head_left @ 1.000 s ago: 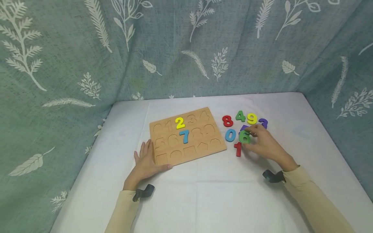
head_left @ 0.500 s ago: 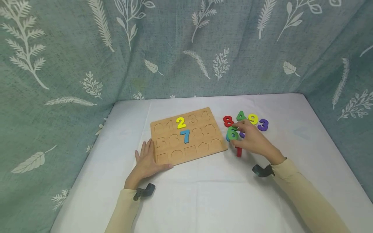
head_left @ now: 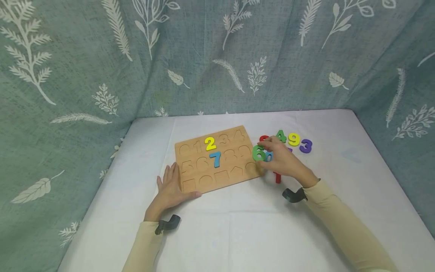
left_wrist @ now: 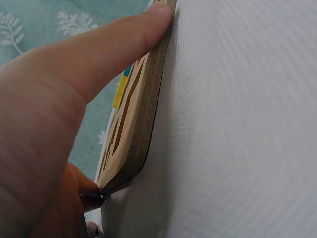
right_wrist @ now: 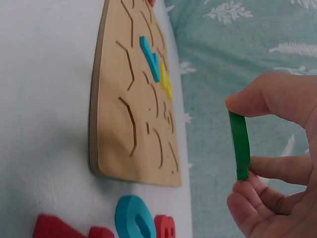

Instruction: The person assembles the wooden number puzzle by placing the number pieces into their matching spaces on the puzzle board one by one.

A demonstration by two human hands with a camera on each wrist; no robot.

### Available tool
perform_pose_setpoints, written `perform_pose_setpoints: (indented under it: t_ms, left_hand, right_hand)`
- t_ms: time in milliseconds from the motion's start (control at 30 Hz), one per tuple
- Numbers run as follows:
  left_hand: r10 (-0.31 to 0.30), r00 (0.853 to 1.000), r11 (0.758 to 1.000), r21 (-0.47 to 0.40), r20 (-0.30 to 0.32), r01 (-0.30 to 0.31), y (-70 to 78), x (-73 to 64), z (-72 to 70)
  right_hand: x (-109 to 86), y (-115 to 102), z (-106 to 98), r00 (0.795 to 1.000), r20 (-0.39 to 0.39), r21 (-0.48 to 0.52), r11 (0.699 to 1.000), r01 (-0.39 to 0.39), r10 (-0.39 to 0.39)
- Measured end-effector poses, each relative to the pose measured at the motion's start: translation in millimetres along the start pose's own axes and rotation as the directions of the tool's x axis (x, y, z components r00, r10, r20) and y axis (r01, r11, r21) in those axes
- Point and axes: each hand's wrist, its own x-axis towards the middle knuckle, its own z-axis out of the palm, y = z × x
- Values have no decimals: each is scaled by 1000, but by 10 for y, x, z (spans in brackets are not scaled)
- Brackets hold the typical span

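Green 6 (right_wrist: 239, 141) was just R of centre in head view, overlapping the R edge of the wooden board (head_left: 225, 166) there; R wrist cam showed it up in the air, apart from the board. Head view had it upright, bright green w/ rounded outline; R wrist cam got only its thin, slightly curved edge. R hand (head_left: 285, 159) pinched it btwn thumb and fingertips, gap no wider than the pc.

Board lay approx mid-frame w/ yellow 2 (head_left: 211, 144), blue 7 (head_left: 216, 160) and cut outlines. L hand (head_left: 168, 190) was at its lower L corner: thumb on the lower edge, fingers straight-ish at the L side, spread well away from thumb. L wrist cam cut off much of that hand; its fingers were dim, lower L.

R of board, blue 0 (right_wrist: 123, 215), red 8 (head_left: 263, 137) and red 1 (head_left: 278, 178) were part-hidden in head view and cut off at bottom of R wrist view. A purple pc (head_left: 290, 150) behind R hand was too covered to read. Green 4 (head_left: 282, 138), yellow 9 (head_left: 294, 141) and purple 3 (head_left: 307, 146) showed clearer, further R.
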Motion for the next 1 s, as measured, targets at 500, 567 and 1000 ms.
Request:
perform_pose_setpoints:
  t_ms: [500,567,1000]
  left_hand:
    - [9,1000,1000,15,-2,-9,-13,5,6]
    - [8,1000,1000,16,-4,-8,-15,8,13]
    - [-6,1000,1000,17,-9,6,-13,2,28]
  right_hand:
    - [192,-129,169,997,18,80,994,73,-75]
    - [226,-163,202,998,24,89,994,63,-65]
    - [416,-380,410,995,55,126,989,73,-80]
